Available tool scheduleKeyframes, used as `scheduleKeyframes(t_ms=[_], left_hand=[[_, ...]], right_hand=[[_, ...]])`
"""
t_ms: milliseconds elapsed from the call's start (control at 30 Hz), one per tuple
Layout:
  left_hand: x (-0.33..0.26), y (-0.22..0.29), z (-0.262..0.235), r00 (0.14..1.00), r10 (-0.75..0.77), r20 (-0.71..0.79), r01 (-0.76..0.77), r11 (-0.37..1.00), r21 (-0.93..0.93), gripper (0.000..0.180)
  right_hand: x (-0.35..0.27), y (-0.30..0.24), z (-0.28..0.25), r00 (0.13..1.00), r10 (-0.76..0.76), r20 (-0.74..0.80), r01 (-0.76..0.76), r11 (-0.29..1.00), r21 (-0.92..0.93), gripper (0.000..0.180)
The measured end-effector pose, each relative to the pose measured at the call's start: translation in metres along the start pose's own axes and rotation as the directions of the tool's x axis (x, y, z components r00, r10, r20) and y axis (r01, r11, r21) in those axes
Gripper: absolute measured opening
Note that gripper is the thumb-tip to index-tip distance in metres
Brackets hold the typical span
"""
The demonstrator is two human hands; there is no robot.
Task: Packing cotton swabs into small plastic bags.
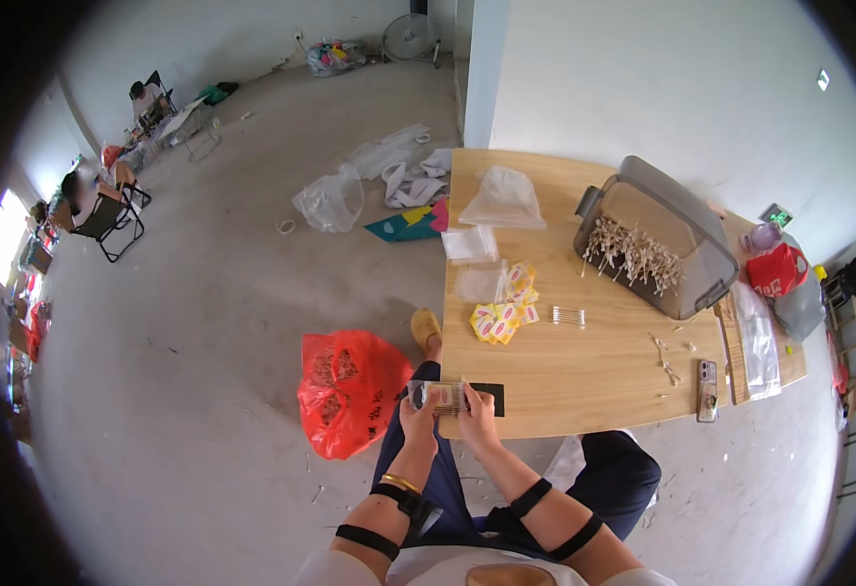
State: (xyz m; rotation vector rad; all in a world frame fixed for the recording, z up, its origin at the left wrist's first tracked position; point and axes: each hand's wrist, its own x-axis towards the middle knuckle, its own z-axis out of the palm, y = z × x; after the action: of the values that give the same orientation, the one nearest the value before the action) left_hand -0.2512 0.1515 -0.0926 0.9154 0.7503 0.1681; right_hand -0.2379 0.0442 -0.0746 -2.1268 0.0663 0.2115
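- Red bag (350, 415): on the floor (213, 391).
- Left hand (419, 418): fingers pinch the packet's (446, 395) left part.
- Packet: at the table's (594, 376) near left corner.
- Right hand (479, 418): fingers pinch its right end.
- Cards (496, 324): farther off.
- Swabs (568, 316): right of cards.
- Bin (699, 210): far right, holding swabs.

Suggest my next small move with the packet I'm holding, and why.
I'd probably pinch along the packet's edge to check that it's closed: your left hand and right hand both grip it already, sticks show inside, and the picture is too small to tell whether it's sealed.
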Motion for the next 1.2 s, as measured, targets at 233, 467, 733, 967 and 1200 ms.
scheduleKeyframes(t_ms=[233, 467, 733, 967, 1200], left_hand=[[0.004, -0.011, 0.003, 1.000, -0.027, -0.012, 0.025, 0.987, -0.157, 0.031], [0.004, -0.006, -0.003, 0.993, -0.111, -0.031, 0.107, 0.987, -0.117, 0.027], [0.014, 0.014, -0.025, 0.989, -0.069, 0.133, 0.076, 0.996, -0.051, 0.026], [-0.033, 0.082, -0.024, 0.999, 0.019, 0.031, -0.010, 0.969, -0.249, 0.031], [-0.096, 0.155, -0.003, 0.822, 0.036, 0.569, 0.265, 0.859, -0.438, 0.046]], right_hand=[[-0.006, -0.031, 0.034, 0.984, 0.126, -0.124, -0.082, 0.947, 0.311, 0.046], [0.004, -0.012, -0.007, 0.942, 0.042, 0.334, -0.128, 0.962, 0.240, 0.040], [0.005, -0.024, 0.008, 0.907, 0.144, 0.395, -0.349, 0.782, 0.516, 0.029], [-0.003, -0.074, 0.014, 0.957, -0.004, 0.289, -0.144, 0.860, 0.490, 0.014], [-0.031, -0.150, -0.083, 0.930, -0.356, 0.087, 0.254, 0.798, 0.546, 0.015]])
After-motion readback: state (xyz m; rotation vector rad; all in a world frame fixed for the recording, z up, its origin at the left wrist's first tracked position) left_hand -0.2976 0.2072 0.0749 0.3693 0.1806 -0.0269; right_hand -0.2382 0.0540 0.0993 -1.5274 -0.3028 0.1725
